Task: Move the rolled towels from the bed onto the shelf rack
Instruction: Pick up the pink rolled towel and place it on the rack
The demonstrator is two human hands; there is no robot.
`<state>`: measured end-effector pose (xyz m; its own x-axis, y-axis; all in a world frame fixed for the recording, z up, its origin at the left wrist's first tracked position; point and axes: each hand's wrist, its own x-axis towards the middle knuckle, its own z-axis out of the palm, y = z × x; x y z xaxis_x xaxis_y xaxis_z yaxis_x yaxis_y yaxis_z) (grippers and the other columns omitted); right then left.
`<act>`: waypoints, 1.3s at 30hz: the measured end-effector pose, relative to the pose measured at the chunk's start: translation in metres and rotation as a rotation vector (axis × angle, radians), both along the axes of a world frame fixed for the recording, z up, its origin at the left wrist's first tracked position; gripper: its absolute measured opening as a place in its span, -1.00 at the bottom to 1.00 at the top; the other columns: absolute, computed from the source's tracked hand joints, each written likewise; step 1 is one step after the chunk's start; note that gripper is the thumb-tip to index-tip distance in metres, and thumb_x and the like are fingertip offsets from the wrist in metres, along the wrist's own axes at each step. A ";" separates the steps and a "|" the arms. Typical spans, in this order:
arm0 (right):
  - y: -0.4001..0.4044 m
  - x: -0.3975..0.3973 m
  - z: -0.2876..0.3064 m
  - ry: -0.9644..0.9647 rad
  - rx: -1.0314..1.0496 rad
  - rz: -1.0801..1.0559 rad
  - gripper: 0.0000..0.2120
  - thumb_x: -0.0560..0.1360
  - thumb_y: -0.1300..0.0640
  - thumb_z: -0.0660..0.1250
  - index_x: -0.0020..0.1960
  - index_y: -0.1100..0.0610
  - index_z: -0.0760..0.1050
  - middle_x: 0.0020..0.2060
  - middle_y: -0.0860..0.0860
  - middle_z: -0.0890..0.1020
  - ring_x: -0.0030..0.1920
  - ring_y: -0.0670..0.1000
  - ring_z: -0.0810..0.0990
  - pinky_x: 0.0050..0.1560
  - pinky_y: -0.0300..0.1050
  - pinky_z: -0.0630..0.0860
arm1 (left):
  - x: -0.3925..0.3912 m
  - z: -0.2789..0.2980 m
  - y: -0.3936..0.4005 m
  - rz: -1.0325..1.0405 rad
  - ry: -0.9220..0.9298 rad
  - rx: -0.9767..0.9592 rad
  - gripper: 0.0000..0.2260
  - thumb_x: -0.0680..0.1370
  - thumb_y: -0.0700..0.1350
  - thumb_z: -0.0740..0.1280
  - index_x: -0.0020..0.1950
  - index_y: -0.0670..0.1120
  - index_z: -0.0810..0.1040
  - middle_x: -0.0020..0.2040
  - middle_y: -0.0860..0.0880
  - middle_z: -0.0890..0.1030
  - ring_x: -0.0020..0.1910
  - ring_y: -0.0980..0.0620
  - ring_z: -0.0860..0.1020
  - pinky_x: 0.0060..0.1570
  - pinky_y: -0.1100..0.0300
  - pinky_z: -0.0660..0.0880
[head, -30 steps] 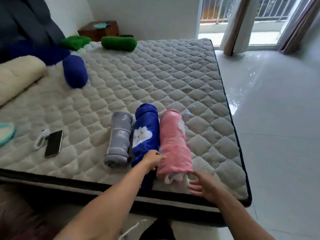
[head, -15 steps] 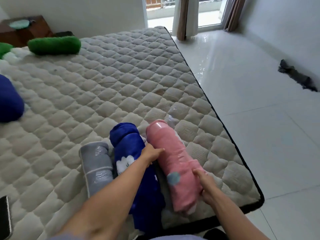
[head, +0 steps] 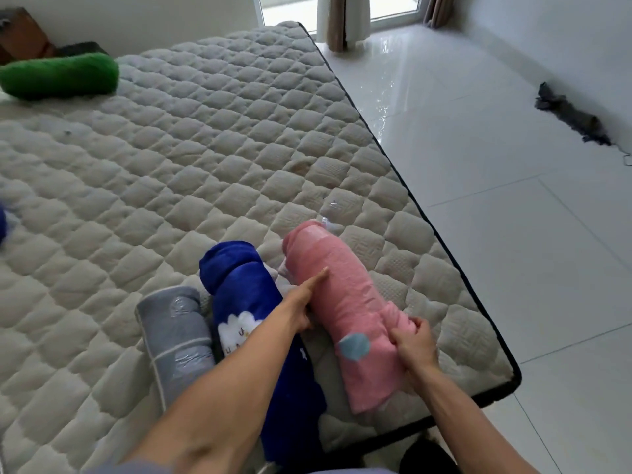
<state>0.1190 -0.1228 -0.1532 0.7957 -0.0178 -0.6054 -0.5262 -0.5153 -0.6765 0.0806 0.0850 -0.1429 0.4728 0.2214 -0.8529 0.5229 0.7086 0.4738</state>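
Three rolled towels lie side by side near the front right corner of the quilted mattress [head: 191, 159]: a grey one [head: 174, 333], a blue one with a white cloud print [head: 246, 302], and a pink one [head: 345, 302]. My left hand [head: 304, 302] presses against the left side of the pink towel, thumb stretched along it. My right hand [head: 415, 342] grips the pink towel's right side near its front end. The pink roll is slightly raised and angled. No shelf rack is in view.
A green roll [head: 61, 75] lies at the far left of the mattress, with a dark wooden piece [head: 20, 35] behind it. White tiled floor [head: 496, 172] spreads to the right, with a dark rag [head: 571, 112] by the wall. Curtains [head: 342, 18] hang at the window.
My view has swung right and closer to the towels. Both hands went from touching the pink towel's front end to clasping its sides, and the roll has tilted up off the mattress.
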 end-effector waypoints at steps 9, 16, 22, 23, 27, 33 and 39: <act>-0.027 0.029 0.075 -0.374 0.127 0.264 -0.57 0.23 0.21 0.30 0.10 0.11 0.39 -0.19 -0.03 0.52 -0.11 0.14 0.53 -0.06 -0.01 0.49 | -0.011 0.061 -0.046 0.299 -0.376 0.074 -0.28 0.34 0.23 0.44 0.41 -0.04 0.37 0.31 -0.07 0.51 0.27 -0.09 0.47 0.29 -0.25 0.40; -0.049 0.022 0.115 -0.479 0.253 0.685 -0.55 0.17 0.15 0.24 0.07 0.03 0.33 -0.16 -0.06 0.47 -0.19 -0.01 0.46 -0.30 -0.26 0.34 | -0.072 0.089 -0.100 0.669 -0.471 0.152 -0.15 0.16 0.29 0.54 0.37 -0.02 0.47 0.26 -0.07 0.61 0.26 -0.09 0.55 0.25 -0.13 0.49; -0.082 -0.015 0.123 -0.438 0.380 1.030 -0.59 0.23 0.25 0.29 0.06 0.07 0.37 -0.14 -0.03 0.48 -0.19 -0.02 0.48 -0.24 -0.23 0.38 | -0.155 0.093 -0.196 1.034 -0.425 0.197 -0.47 0.43 0.22 0.36 0.31 -0.02 0.51 0.21 -0.10 0.63 0.21 -0.12 0.56 0.26 -0.10 0.47; -0.088 -0.028 0.122 -0.415 0.400 1.081 -0.58 0.22 0.25 0.28 0.07 0.08 0.37 -0.15 -0.05 0.49 -0.18 -0.02 0.49 -0.22 -0.21 0.39 | -0.173 0.093 -0.215 1.099 -0.405 0.200 -0.53 0.44 0.22 0.33 0.25 -0.02 0.54 0.17 -0.10 0.64 0.18 -0.12 0.57 0.25 -0.09 0.47; -0.110 -0.100 0.121 -0.349 0.439 1.341 -0.42 0.21 0.22 0.29 0.23 0.08 0.33 0.05 0.02 0.46 0.02 0.04 0.46 0.01 -0.15 0.35 | -0.260 0.091 -0.286 1.395 -0.270 0.267 -0.51 0.35 0.23 0.40 0.17 -0.02 0.57 0.13 -0.07 0.66 0.17 -0.11 0.57 0.28 -0.12 0.46; -0.168 -0.227 0.137 -0.216 0.457 1.727 -0.33 0.39 0.29 0.34 0.44 0.08 0.20 0.12 -0.02 0.43 0.10 0.04 0.45 0.10 -0.10 0.40 | -0.393 0.101 -0.420 1.745 -0.098 0.385 -0.30 0.20 0.21 0.45 0.29 -0.03 0.50 0.01 -0.04 0.65 -0.05 -0.05 0.57 -0.20 0.12 0.53; -0.284 -0.388 0.155 -0.035 0.583 2.141 -0.41 0.44 0.34 0.30 0.43 0.11 0.23 0.14 -0.04 0.44 0.08 -0.03 0.44 0.05 -0.17 0.34 | -0.526 0.094 -0.602 2.174 -0.042 0.389 -0.48 0.45 0.23 0.27 0.35 0.03 0.44 0.23 -0.08 0.60 0.17 -0.11 0.54 0.14 -0.07 0.50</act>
<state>-0.2691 -0.4068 0.0019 -0.6175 0.7585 -0.2083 0.3928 0.0679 -0.9171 -0.4454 -0.5173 -0.0490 -0.6575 0.3854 -0.6475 -0.7256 -0.0921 0.6820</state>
